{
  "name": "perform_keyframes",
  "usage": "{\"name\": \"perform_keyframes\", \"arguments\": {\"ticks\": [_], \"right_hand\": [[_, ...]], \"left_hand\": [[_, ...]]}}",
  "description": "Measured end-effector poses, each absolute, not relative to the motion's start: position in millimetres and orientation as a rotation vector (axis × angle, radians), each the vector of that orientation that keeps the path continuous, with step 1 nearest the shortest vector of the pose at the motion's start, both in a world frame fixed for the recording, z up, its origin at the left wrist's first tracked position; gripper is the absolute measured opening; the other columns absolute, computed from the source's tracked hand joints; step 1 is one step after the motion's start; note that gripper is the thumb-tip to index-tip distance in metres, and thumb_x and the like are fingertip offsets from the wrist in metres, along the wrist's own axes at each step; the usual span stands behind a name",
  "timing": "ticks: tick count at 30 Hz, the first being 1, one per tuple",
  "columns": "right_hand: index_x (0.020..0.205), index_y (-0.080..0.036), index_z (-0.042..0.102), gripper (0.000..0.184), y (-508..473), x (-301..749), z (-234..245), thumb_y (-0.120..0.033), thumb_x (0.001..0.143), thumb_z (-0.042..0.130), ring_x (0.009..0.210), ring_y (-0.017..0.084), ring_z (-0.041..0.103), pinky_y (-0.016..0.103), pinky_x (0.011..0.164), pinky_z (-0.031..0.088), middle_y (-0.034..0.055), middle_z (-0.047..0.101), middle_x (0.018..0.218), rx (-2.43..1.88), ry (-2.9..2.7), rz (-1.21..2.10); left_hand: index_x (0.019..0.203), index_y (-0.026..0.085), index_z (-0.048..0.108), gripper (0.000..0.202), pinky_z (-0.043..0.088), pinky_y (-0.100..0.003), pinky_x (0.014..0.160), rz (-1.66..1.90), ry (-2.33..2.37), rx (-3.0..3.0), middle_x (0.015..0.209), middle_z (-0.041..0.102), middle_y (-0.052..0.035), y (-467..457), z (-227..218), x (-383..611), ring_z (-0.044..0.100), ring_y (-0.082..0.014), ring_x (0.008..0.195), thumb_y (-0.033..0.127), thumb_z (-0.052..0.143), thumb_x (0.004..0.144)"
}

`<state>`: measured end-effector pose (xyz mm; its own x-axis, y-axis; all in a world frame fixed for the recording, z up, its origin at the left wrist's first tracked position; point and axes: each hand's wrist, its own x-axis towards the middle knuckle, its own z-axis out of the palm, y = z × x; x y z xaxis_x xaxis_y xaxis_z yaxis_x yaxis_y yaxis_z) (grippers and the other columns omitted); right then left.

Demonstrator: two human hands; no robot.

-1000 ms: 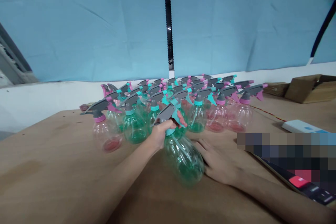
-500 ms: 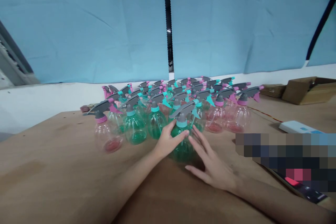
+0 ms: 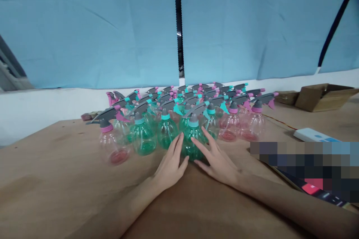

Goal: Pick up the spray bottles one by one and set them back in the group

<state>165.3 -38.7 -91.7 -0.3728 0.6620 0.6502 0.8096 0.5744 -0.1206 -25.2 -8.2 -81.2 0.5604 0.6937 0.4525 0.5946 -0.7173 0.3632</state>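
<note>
A green spray bottle [image 3: 193,134] with a turquoise collar and grey trigger head stands upright at the front of a group of spray bottles. At its left side is my left hand [image 3: 171,166], fingers stretched out and the thumb apart. My right hand [image 3: 217,158] lies along the other side with its fingers spread, fingertips in front of the bottle. Whether the fingertips touch the plastic I cannot tell. Close behind stand another green spray bottle [image 3: 167,130] and several more. A pink spray bottle [image 3: 113,143] is at the group's left front, another pink one [image 3: 254,125] at its right.
The bottles stand on a brown wooden table [image 3: 61,190]. On the right are an open cardboard box [image 3: 322,99], a white power strip [image 3: 311,134] with a cable, and a dark flat printed item [image 3: 303,185], partly blurred out. A blue curtain [image 3: 112,30] hangs behind.
The green bottle has moved back toward the group. My left hand has come off its upper part and drawn down to the left; my right hand has shifted slightly up and left.
</note>
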Motion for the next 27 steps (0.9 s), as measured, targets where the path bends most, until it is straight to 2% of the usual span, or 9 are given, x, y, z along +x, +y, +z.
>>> {"name": "perform_keyframes", "arguments": {"ticks": [5, 12, 17, 21, 27], "right_hand": [[0.142, -0.027, 0.016, 0.072, -27, 162, -86, -0.019, 0.082, 0.054, 0.13, 0.038, 0.024, 0.049, 0.093, 0.042, 0.0133, -0.008, 0.149, -1.265, -2.165, -0.375], [0.143, -0.028, 0.011, 0.074, -16, 160, -84, -0.014, 0.082, 0.05, 0.128, 0.04, 0.026, 0.052, 0.091, 0.043, 0.0135, -0.001, 0.149, -1.333, -2.157, -0.422], [0.143, -0.028, 0.011, 0.074, -14, 154, -90, -0.01, 0.08, 0.048, 0.129, 0.04, 0.024, 0.052, 0.091, 0.043, 0.0126, -0.008, 0.149, -1.292, -2.149, -0.343], [0.143, -0.027, 0.011, 0.074, -12, 149, -92, -0.01, 0.08, 0.047, 0.127, 0.04, 0.026, 0.053, 0.09, 0.044, 0.0122, -0.008, 0.149, -1.308, -2.118, -0.312], [0.143, -0.027, 0.007, 0.077, -7, 148, -92, -0.006, 0.079, 0.045, 0.127, 0.04, 0.026, 0.054, 0.089, 0.044, 0.0108, -0.011, 0.148, -1.297, -2.121, -0.304]], "left_hand": [[0.142, 0.018, 0.001, 0.068, 0.025, -0.044, 0.108, 0.824, 1.158, 2.627, 0.148, 0.011, -0.0139, -6, -81, -23, 0.014, -0.0253, 0.136, 0.021, 0.039, 0.086], [0.141, 0.014, 0.009, 0.064, 0.027, -0.045, 0.107, 0.743, 1.206, 2.631, 0.148, 0.008, -0.0164, -6, -83, -22, 0.013, -0.0281, 0.136, 0.023, 0.039, 0.085], [0.14, 0.013, 0.013, 0.062, 0.029, -0.045, 0.106, 0.685, 1.176, 2.63, 0.149, 0.003, -0.016, -5, -84, -22, 0.013, -0.0289, 0.136, 0.024, 0.039, 0.085], [0.139, 0.01, 0.017, 0.061, 0.031, -0.044, 0.104, 0.621, 1.169, 2.624, 0.149, -0.001, -0.0176, -6, -83, -22, 0.015, -0.0305, 0.135, 0.025, 0.04, 0.085], [0.136, 0.005, 0.027, 0.056, 0.031, -0.042, 0.104, 0.484, 1.199, 2.629, 0.148, 0.002, -0.0198, -9, -77, -21, 0.023, -0.0314, 0.132, 0.027, 0.037, 0.085]]}}
